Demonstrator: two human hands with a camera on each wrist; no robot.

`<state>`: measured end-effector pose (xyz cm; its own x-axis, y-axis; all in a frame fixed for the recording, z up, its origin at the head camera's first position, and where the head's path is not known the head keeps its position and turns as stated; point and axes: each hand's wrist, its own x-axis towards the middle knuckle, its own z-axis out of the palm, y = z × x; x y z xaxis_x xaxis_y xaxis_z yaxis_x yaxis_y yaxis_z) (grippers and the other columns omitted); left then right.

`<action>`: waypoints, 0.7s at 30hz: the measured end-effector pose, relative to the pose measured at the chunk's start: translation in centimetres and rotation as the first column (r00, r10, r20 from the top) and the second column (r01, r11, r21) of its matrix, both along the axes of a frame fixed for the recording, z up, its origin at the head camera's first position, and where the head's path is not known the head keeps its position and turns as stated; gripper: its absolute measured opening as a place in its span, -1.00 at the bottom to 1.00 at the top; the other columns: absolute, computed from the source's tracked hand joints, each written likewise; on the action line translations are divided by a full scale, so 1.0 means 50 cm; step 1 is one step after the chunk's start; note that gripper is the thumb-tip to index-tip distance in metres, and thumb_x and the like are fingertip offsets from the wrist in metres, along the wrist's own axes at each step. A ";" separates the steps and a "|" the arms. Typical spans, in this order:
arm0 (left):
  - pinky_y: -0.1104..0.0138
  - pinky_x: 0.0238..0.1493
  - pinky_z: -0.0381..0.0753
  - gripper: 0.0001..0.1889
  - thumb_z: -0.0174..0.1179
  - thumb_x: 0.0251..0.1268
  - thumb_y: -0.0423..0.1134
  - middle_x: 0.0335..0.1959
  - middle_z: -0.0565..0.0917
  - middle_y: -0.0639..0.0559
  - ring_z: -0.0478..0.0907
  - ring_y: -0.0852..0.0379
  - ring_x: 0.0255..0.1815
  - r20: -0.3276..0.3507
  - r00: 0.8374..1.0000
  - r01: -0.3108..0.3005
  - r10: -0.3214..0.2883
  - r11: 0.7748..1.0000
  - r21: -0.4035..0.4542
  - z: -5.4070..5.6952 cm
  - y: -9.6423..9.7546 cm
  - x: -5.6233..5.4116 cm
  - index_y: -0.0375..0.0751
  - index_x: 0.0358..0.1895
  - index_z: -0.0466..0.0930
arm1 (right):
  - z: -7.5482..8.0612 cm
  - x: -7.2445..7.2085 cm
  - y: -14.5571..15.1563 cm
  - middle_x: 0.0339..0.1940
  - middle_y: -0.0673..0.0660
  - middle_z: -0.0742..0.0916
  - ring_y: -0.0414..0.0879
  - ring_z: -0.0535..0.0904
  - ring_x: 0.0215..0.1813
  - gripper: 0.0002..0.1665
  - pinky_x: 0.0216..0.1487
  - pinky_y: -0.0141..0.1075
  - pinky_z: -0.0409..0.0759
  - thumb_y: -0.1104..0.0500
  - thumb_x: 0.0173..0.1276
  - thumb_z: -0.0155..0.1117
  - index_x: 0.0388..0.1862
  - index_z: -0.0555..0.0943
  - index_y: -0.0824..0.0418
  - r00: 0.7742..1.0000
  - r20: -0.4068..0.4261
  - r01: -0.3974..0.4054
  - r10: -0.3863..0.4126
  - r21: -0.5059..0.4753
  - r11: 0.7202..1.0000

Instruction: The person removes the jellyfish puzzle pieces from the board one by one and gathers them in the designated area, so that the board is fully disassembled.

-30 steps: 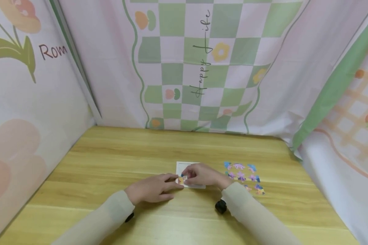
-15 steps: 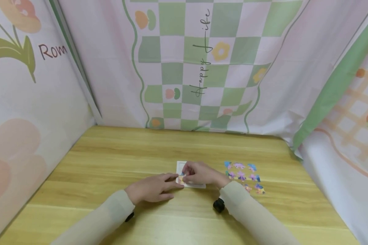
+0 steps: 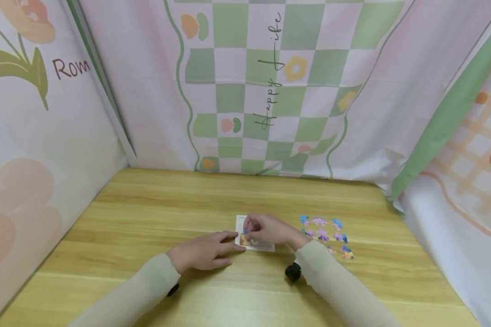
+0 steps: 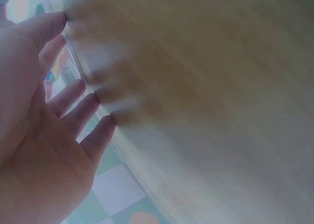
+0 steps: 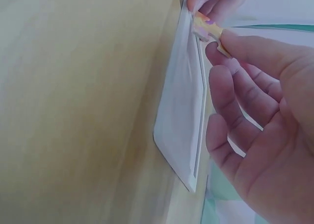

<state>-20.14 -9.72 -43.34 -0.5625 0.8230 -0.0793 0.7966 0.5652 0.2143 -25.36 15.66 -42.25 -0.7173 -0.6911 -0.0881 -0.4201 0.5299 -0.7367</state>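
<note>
In the head view a small white puzzle tray (image 3: 263, 248) lies on the table, partly covered by my right hand (image 3: 272, 231). That hand pinches a yellow and orange jigsaw piece (image 5: 210, 29) between thumb and index finger, over the tray's near left corner. The piece looks tilted in the right wrist view, where the rest of the tray bed is plain white. My left hand (image 3: 204, 251) rests at the tray's left edge with its fingers spread and fairly straight, fingertips touching the edge. The right hand hides part of the tray's far side in the head view.
Several loose jigsaw pieces (image 3: 322, 235), blue, pink, purple and yellow, lie in rough rows to the right of the tray. Printed curtains (image 3: 266, 91) hang behind and beside the wooden table (image 3: 167, 200). A black wrist camera (image 3: 293, 272) sits under the right wrist.
My right hand has shifted very slightly away from me, and the pinched piece has turned a little at the tray's corner. The left hand stays in place.
</note>
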 end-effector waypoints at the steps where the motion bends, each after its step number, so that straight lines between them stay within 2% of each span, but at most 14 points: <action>1: 0.06 0.40 0.35 -0.49 0.05 0.58 -0.03 0.54 0.21 -0.12 0.25 -0.10 0.48 -0.003 1.000 0.000 0.000 1.000 -0.001 0.000 0.000 0.000 0.14 0.52 0.31 | 0.002 0.000 0.004 -0.33 0.04 0.74 -0.03 0.65 -0.32 -0.87 -0.29 -0.26 0.60 0.20 0.47 0.28 -0.07 0.56 0.18 1.000 0.004 -0.007 0.007 -0.006 1.000; 5: 0.06 0.40 0.35 -0.49 0.05 0.58 -0.02 0.54 0.21 -0.12 0.25 -0.09 0.48 -0.001 1.000 -0.005 0.005 1.000 -0.004 -0.001 0.000 -0.001 0.15 0.51 0.33 | 0.004 -0.002 0.026 -0.29 0.02 0.74 -0.03 0.67 -0.25 -0.88 -0.23 -0.23 0.63 0.21 0.50 0.24 -0.04 0.56 0.19 0.999 0.031 -0.013 0.014 -0.018 1.000; 8: 0.06 0.41 0.33 -0.50 0.05 0.58 -0.03 0.54 0.21 -0.13 0.24 -0.10 0.48 0.009 1.000 -0.010 0.010 1.000 -0.001 -0.002 -0.001 -0.001 0.15 0.51 0.34 | 0.003 -0.004 0.051 -0.28 0.00 0.73 -0.06 0.65 -0.22 -0.87 -0.17 -0.24 0.62 0.20 0.51 0.24 -0.04 0.56 0.19 1.000 0.014 -0.014 0.015 -0.019 1.000; 15: 0.07 0.42 0.31 -0.51 0.05 0.58 -0.02 0.54 0.22 -0.13 0.23 -0.09 0.49 0.010 1.000 -0.012 0.012 1.000 0.000 -0.004 0.000 -0.002 0.15 0.50 0.35 | 0.000 -0.003 0.125 -0.32 0.01 0.72 -0.11 0.57 -0.31 -0.86 -0.27 -0.30 0.56 0.17 0.49 0.27 -0.08 0.59 0.21 1.000 -0.020 0.018 -0.018 -0.009 1.000; 21: 0.07 0.43 0.30 -0.51 0.04 0.58 -0.03 0.54 0.21 -0.13 0.22 -0.09 0.50 0.018 1.000 -0.015 0.015 1.000 0.002 -0.003 0.000 -0.001 0.14 0.50 0.35 | 0.000 0.005 0.197 -0.33 0.00 0.71 -0.12 0.58 -0.29 -0.82 -0.25 -0.29 0.57 0.12 0.47 0.30 -0.09 0.60 0.20 0.996 -0.041 0.076 -0.075 0.027 0.997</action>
